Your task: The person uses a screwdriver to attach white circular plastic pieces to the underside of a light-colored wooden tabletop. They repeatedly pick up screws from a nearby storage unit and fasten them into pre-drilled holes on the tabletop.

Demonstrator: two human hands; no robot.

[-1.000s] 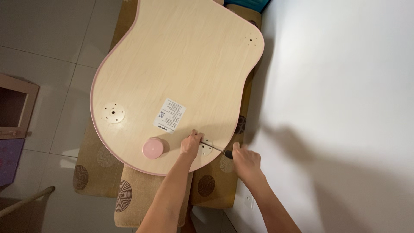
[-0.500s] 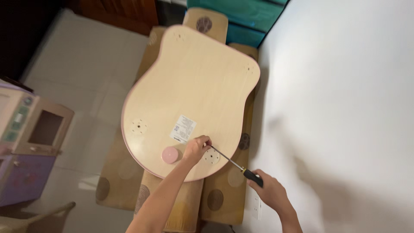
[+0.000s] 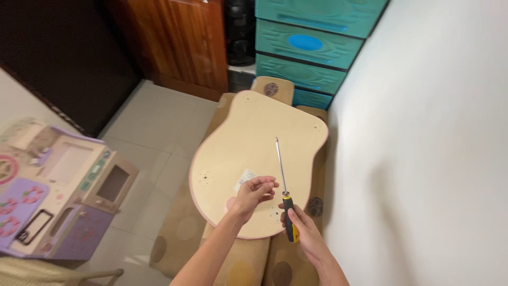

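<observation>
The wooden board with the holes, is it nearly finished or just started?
Probably early. Done: the wooden board lies flat on the brown cushions, screw holes showing. In hand: the right hand holds a long screwdriver lifted off the board, and the left hand pinches something too small to make out. Left: the hole clusters look mostly bare.
</observation>
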